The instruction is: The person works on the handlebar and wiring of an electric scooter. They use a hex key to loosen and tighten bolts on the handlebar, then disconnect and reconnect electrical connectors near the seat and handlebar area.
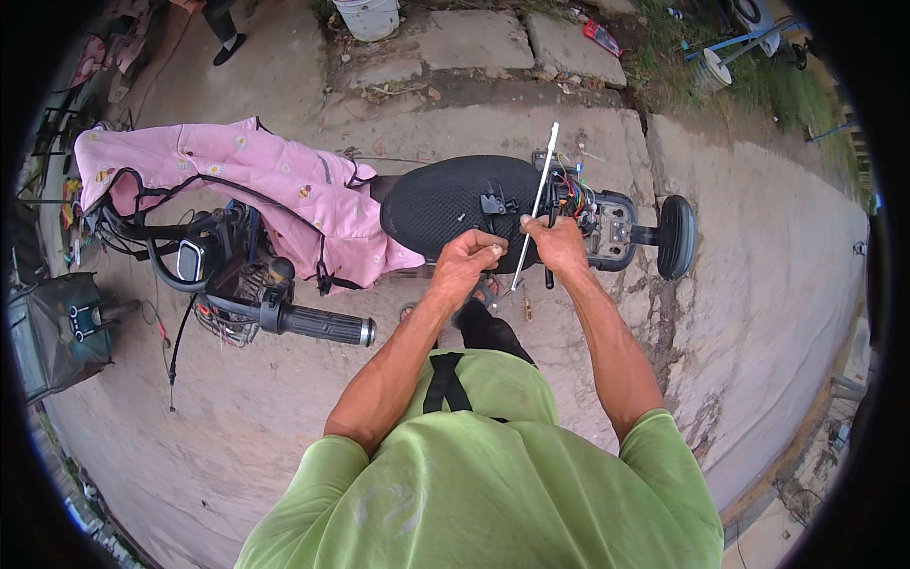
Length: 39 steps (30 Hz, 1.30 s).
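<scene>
A scooter lies across the view, its black mesh-covered seat [436, 204] in front of me. Over the seat's right end, my right hand [559, 245] is closed on a thin white strip [543, 180] that slants from far to near. My left hand [469, 261] is pinched just left of the strip, above the seat's near edge. Whatever its fingertips hold is too small to make out. On the seat sits a small black part [495, 203]. Exposed coloured wires [574, 194] run behind the seat, beside the rear rack [616, 230].
A pink patterned cover [227, 166] drapes the scooter's front, beside the handlebar grip [327, 324]. Its black round tail piece [676, 237] sticks out to the right. A white bucket [368, 17] stands at the far side. Another person's leg [221, 24] shows at the far left.
</scene>
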Available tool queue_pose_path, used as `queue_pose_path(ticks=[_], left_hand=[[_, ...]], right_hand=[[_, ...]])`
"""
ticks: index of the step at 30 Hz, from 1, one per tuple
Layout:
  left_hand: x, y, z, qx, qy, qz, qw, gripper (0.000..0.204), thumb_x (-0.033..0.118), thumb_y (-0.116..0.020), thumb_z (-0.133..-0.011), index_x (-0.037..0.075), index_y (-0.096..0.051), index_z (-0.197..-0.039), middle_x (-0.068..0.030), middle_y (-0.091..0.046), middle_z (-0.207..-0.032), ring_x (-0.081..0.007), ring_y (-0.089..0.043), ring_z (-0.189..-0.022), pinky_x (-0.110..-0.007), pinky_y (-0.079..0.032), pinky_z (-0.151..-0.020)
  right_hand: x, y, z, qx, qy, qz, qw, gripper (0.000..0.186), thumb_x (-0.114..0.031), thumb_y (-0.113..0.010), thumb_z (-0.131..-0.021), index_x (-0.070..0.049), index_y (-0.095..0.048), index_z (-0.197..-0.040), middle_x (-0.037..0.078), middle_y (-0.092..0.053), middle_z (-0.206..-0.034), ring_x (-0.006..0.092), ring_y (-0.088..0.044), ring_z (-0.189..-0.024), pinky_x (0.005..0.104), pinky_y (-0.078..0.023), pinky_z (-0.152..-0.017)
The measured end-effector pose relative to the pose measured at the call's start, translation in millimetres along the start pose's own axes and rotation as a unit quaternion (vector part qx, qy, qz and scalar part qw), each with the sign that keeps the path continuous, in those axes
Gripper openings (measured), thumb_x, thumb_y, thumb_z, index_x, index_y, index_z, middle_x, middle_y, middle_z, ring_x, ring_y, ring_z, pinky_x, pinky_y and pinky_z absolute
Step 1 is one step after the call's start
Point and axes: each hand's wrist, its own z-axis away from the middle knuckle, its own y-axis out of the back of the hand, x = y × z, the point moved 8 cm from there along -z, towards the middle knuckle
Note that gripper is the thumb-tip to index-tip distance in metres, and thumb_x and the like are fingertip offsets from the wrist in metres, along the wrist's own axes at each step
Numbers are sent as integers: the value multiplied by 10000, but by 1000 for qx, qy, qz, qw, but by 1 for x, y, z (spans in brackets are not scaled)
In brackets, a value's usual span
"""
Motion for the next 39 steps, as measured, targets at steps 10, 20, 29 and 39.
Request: queue_pose_path(ticks=[10,20,29,39], left_hand=[[2,10,-5,67,-62,2,996,153,99,-656,-982,7,-680,-1101,-81,-735,-1081,-160,-686,-1012,-305,-532,-858],[9,22,1,124,-150,-41,980,168,95,-670,-978,-17,-682,-1103,-77,-734,-1047,-143,-684,-949,-282,-526,-806],[8,19,0,116,-139,-37,983,173,84,-674,-971,-14,-688,-1113,-72,-731,-1038,-134,-674,-961,-278,-527,-837],[13,1,-6,107,-125,-126,978,159,57,-668,-965,-38,-691,-1091,-72,-735,-1030,-113,-674,-945,-278,-535,-881]], right_hand=[[-22,-7,-6,166,108,64,978,317,-315,-763,-845,-33,-747,-991,185,-745,-848,360,-736,-814,447,-559,-771],[-17,-6,-2,182,110,38,976,411,-413,-740,-882,-24,-734,-1013,212,-732,-864,396,-722,-828,474,-545,-763],[-16,-4,-2,186,125,3,975,475,-464,-727,-888,-5,-710,-1010,228,-729,-869,418,-715,-840,496,-541,-768],[-24,-13,-2,201,79,151,965,463,-458,-732,-867,-16,-636,-967,265,-714,-867,482,-694,-864,570,-526,-763]])
